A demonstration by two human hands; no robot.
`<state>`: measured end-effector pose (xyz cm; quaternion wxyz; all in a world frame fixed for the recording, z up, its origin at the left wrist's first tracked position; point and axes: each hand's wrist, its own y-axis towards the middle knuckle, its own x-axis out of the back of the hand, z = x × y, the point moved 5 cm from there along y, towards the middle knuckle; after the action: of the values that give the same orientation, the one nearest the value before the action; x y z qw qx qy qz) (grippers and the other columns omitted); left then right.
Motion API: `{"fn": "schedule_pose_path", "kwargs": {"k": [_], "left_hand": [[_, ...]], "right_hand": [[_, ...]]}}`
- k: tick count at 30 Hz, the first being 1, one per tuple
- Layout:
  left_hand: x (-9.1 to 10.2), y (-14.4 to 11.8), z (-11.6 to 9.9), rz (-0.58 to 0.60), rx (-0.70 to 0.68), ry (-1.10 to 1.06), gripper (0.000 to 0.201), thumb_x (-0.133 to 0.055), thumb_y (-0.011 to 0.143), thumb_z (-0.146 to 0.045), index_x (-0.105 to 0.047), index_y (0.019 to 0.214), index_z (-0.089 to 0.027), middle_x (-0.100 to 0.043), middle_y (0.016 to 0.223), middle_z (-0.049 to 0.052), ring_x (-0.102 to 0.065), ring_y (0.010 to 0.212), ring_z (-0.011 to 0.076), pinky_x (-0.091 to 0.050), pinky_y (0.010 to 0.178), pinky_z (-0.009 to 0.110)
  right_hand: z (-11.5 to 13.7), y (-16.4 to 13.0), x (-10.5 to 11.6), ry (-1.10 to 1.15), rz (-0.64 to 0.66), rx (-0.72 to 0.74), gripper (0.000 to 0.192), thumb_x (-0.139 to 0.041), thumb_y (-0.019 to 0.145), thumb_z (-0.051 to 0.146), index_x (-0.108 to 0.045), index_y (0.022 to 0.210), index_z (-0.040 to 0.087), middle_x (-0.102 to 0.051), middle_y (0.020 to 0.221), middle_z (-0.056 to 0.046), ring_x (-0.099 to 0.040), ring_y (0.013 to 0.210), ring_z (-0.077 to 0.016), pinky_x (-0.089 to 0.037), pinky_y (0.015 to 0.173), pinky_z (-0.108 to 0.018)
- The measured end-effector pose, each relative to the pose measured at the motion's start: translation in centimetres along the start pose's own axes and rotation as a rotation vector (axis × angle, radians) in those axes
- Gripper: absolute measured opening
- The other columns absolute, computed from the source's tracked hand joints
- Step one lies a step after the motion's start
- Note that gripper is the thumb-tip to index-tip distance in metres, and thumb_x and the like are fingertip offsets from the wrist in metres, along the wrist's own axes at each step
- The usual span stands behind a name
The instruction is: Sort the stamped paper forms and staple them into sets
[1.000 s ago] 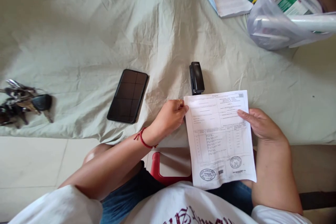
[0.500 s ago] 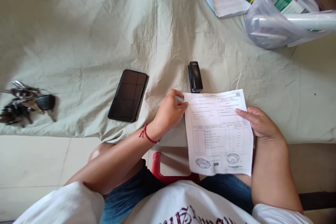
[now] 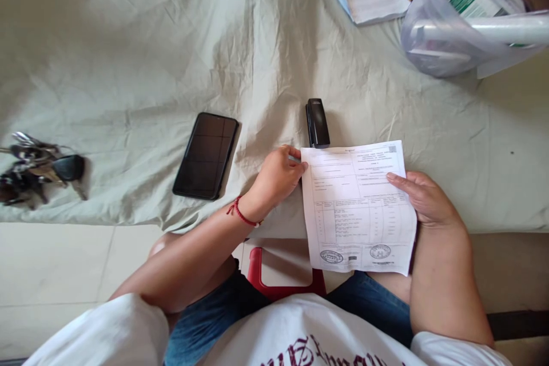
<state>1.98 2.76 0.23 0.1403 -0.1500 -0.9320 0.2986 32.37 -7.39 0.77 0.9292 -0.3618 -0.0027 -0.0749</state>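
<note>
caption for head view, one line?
Both hands hold a printed form beside a black stapler.

Evenly lit by soft daylight, somewhat brighter at far centre. Gentle shadows in the folds of the cloth (image 3: pixel 128 68) and just right of the stapler (image 3: pixel 317 122). Faint grid reflection on the dark phone (image 3: pixel 206 155) screen. Mild wide-angle bending toward the edges; slightly soft at the plastic container (image 3: pixel 454 46), far right. Print on the sheet (image 3: pixel 355 206) too small to read.
</note>
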Motion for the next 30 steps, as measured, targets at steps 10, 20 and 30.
{"fn": "schedule_pose_path", "kwargs": {"k": [10, 20, 30], "left_hand": [[-0.2, -0.2, -0.5, 0.028, -0.082, 0.181, 0.041, -0.063, 0.106, -0.014, -0.059, 0.066, -0.019, -0.043, 0.052, -0.007, -0.034, 0.051, 0.0102, -0.024, 0.055, 0.031], [-0.5, 0.6, -0.6, -0.003, -0.141, 0.29, 0.045, -0.062, 0.102, -0.01, -0.051, 0.059, -0.021, -0.044, 0.054, -0.005, -0.035, 0.054, 0.0112, -0.026, 0.059, 0.033], [-0.5, 0.7, -0.4, 0.01, -0.176, 0.318, 0.046, -0.06, 0.101, -0.009, -0.047, 0.059, -0.022, -0.041, 0.056, -0.005, -0.034, 0.059, 0.0134, -0.028, 0.063, 0.035]], "right_hand": [[-0.2, 0.6, 0.8, -0.03, -0.061, 0.031, 0.054, -0.103, 0.074, 0.07, -0.09, 0.099, 0.024, -0.091, 0.101, -0.011, -0.089, 0.089, -0.0345, -0.074, 0.082, -0.046], [0.9, 1.6, 2.0, -0.394, -0.472, 0.474, 0.042, -0.082, 0.097, 0.06, -0.083, 0.123, 0.027, -0.088, 0.111, -0.01, -0.086, 0.099, -0.0339, -0.072, 0.095, -0.06], [4.2, -0.3, -10.0, -0.955, -0.431, 1.247, 0.058, -0.05, 0.116, 0.022, -0.057, 0.173, 0.033, -0.073, 0.164, -0.007, -0.059, 0.165, -0.0313, -0.05, 0.137, -0.064]]}}
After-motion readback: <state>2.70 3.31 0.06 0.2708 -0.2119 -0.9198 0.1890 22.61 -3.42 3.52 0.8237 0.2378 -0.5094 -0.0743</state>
